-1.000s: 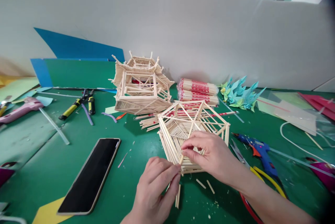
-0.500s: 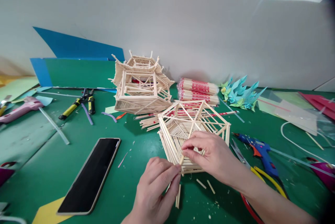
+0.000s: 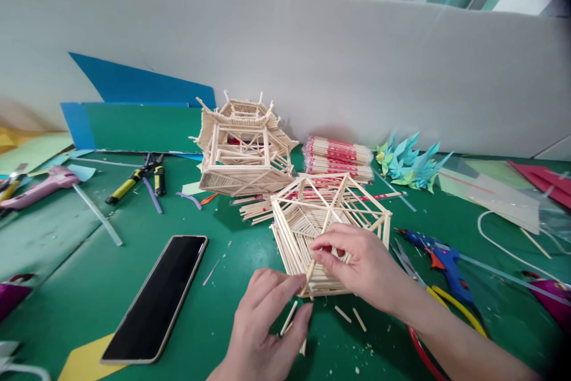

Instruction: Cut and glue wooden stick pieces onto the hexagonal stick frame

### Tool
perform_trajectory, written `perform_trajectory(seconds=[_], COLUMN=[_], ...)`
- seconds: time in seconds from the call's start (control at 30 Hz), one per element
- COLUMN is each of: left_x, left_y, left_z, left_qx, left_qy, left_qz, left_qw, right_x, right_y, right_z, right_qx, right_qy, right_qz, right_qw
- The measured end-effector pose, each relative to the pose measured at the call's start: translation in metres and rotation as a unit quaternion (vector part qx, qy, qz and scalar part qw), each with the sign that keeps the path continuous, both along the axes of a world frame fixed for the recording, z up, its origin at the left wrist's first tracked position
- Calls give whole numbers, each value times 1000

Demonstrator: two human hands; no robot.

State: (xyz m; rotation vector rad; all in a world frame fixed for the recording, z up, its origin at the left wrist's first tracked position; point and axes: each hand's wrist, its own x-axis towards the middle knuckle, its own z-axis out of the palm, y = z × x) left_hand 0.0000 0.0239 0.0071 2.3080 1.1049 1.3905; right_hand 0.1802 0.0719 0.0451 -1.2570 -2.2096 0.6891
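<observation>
A frame of thin wooden sticks stands on the green table, with slats across its floor and crossed bars on top. My right hand reaches over its near side, thumb and fingers pinched on a short wooden stick that slants down at the near left corner. At that corner, my left hand has its index fingertip against the stick's lower end, the thumb spread away below. Loose short sticks lie beside my left thumb, and two cut pieces rest in front of the frame.
Behind stands a pagoda-like stick model, beside bundled sticks and blue paper foliage. A blue glue gun and scissors lie right. At left are a phone, pliers and a pink glue gun.
My left thumb has moved down and away from its index finger, opening the pinch at the frame's corner. My right hand stays almost in place. The view has shifted slightly.
</observation>
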Motion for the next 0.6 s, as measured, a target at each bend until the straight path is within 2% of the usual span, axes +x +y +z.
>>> perform_trajectory(seconds=[0.6], left_x=[0], left_y=[2], left_z=[-5], left_qx=[18], left_qy=[4], left_qz=[-17], left_qw=[1000], right_x=[-4], right_y=[-1], right_z=[-1], right_qx=[10], right_qy=[-45], right_qz=[-14], right_qw=[999])
